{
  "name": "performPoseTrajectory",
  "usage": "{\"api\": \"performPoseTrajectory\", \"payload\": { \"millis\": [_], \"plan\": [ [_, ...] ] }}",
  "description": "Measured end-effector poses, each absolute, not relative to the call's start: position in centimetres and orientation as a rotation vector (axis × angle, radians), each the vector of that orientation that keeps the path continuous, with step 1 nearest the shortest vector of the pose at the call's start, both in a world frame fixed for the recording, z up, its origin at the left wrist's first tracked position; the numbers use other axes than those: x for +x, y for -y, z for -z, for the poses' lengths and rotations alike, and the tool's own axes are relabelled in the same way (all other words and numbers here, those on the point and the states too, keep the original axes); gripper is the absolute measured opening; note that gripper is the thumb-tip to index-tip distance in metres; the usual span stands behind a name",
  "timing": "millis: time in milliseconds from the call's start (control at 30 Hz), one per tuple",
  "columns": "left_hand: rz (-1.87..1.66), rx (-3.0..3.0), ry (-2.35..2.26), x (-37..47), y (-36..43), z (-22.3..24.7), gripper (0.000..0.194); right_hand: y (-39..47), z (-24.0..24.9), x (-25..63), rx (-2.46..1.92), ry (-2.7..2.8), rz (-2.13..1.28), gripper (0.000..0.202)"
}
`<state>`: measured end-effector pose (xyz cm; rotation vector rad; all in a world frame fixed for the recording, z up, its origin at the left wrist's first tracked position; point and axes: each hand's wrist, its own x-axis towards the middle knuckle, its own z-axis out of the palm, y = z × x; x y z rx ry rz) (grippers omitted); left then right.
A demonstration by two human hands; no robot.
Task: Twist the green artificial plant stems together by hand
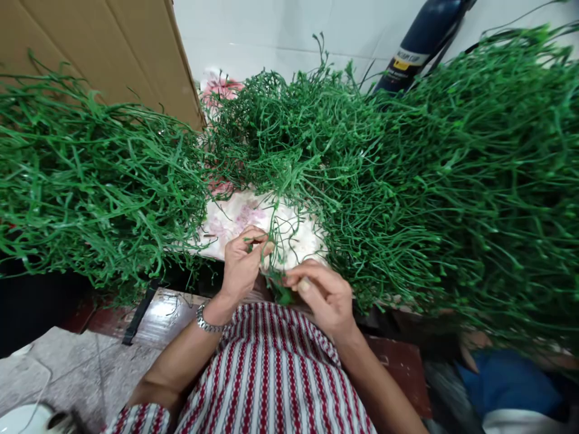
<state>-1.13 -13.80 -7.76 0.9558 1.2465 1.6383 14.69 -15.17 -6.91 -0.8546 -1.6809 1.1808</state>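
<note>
- On the far left, a heap of green plastic stems [85,187] lies spread wide: thin, glossy, wiry strands, tangled and branching, each tipped with a small knob.
- Behind that heap, a brown cardboard sheet [113,48] leans against the white tiled wall [271,30].
- Low on the left, a grey stone floor [58,367] shows, with a dark strap [138,313] lying across a reddish, shiny board [167,313].
- At centre left, the left hand [242,265], a metal watch [205,322] on its wrist, pinches a green sprig [274,253] between thumb and fingertips.
- The sprig stands upright between the two hands, just in front of the person's striped red and white garment [271,374], its thin strands rising over a pale cloth with pink flower print [253,220].
- At centre right, the right hand [323,295] is curled around the sprig's lower end, fingertips closed on it, close beside the left hand.
- To the right, a far bigger heap of the same stems [461,187] fills the view.
- Above it, a dark blue cylinder [420,48] slants against the wall; its yellow and white label bears writing too blurred to read.
- Low on the right, blue fabric [511,380] lies beneath the stems.
</note>
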Motion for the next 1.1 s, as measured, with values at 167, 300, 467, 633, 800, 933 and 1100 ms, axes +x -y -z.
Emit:
{"api": "performPoseTrajectory", "payload": {
  "millis": [167, 300, 467, 633, 800, 933, 1100],
  "plan": [
    [-1.558, 0.791, -1.191, -1.3, 14.2, 7.9, 0.013, 13.4, 6.9, 13.8, -1.076, 1.481, -1.241, 0.017],
    [-1.474, 0.822, -1.158, -1.1, 14.5, 8.3, 0.014, 12.2, 6.6, 12.7, -1.135, 1.631, -1.203, 0.017],
    [-1.450, 0.853, -1.197, -1.1, 14.5, 8.4, 0.017, 12.1, 6.8, 11.9, -1.130, 1.558, -1.171, 0.012],
    [-1.581, 0.691, -1.237, -1.1, 14.5, 7.9, 0.014, 13.1, 7.7, 12.4, -1.176, 1.306, -1.253, 0.011],
    [-1.495, 0.833, -1.263, -1.4, 14.7, 7.8, 0.013, 13.5, 7.4, 13.3, -1.167, 1.409, -1.177, 0.009],
    [-1.400, 0.852, -1.171, -1.3, 15.0, 7.5, 0.009, 13.6, 6.9, 14.0, -1.152, 1.635, -1.017, 0.011],
    [-1.345, 0.842, -1.105, -1.0, 15.1, 7.3, 0.011, 13.7, 6.6, 14.3, -1.055, 1.842, -0.914, 0.011]
  ]
}}
